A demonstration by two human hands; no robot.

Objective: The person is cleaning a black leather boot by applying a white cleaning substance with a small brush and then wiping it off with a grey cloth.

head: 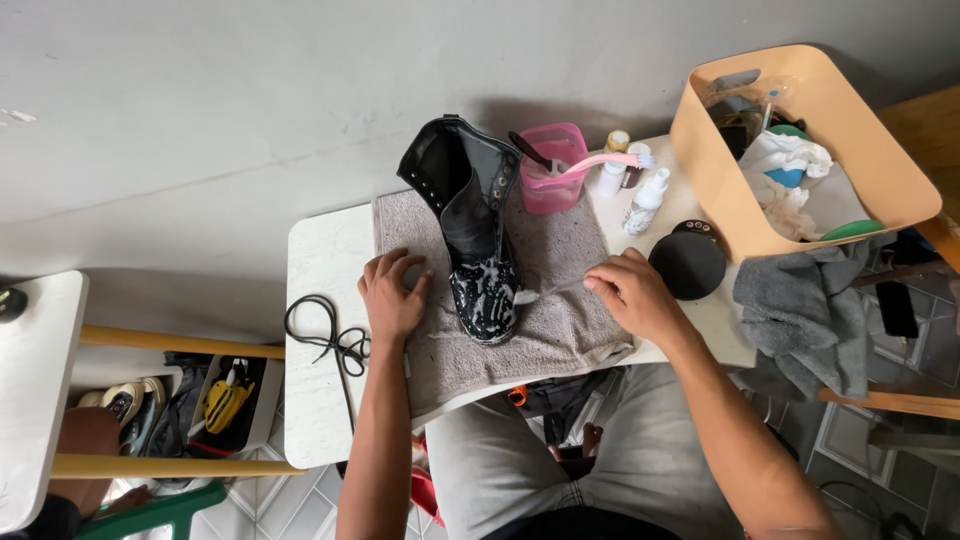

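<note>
A black lace-up boot point(475, 225) stands on a grey towel point(560, 330) on a small white table point(325, 255). Its toe is covered in white foam. My left hand point(393, 293) rests flat on the towel just left of the boot's toe, fingers spread, holding nothing. My right hand point(632, 293) pinches a thin brush point(545, 291) whose tip touches the right side of the foamy toe.
A black shoelace point(330, 340) lies on the table's left. Behind the boot stand a pink cup point(553, 178) with a pink toothbrush point(605, 160), small bottles point(647, 198) and a black round tin point(688, 262). A tan basket point(800, 150) and grey cloth point(805, 305) sit to the right.
</note>
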